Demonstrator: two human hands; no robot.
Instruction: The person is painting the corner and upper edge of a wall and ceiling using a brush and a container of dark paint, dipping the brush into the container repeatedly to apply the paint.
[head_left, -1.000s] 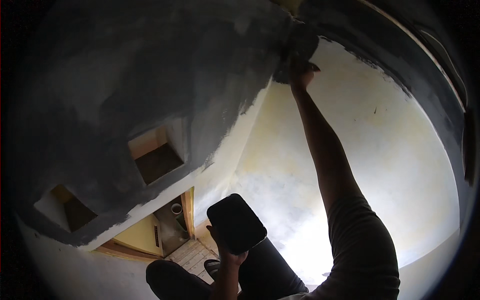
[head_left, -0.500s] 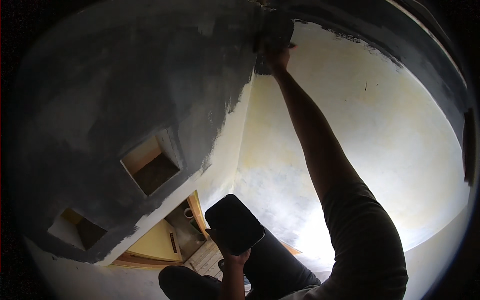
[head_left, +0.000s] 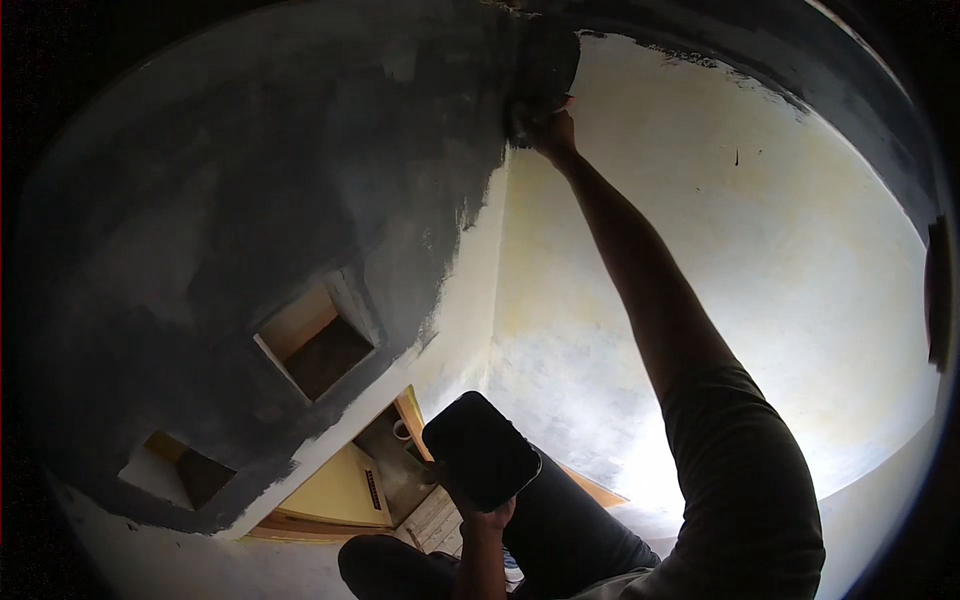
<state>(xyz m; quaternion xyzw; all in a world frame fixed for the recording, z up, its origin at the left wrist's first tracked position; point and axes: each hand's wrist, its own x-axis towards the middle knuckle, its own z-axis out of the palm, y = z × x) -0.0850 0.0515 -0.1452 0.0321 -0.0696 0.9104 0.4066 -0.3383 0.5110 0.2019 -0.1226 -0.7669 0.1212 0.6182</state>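
Observation:
My right hand (head_left: pixel 548 130) is raised at the top of the view, closed on something dark that I cannot make out, against the dark-coated corner where the grey-smeared surface (head_left: pixel 200 250) meets the pale wall (head_left: pixel 800 280). Its fingers are mostly in shadow. Low in the middle, my left hand (head_left: pixel 488 512) grips a black, rounded rectangular container (head_left: pixel 480 445) from underneath, above my dark-trousered legs (head_left: pixel 570 530).
Two square niches (head_left: pixel 315 355) (head_left: pixel 185 472) open in the grey surface at left. Below them are a yellow door (head_left: pixel 340 485) in a wooden frame, a white bucket (head_left: pixel 401 429) beyond it and light floor tiles (head_left: pixel 430 520). A dark strip (head_left: pixel 937 295) runs at the far right.
My view has shifted, with the corner now further left. My right hand has moved slightly left along the dark patch, then a little down. My left hand still holds the container low down.

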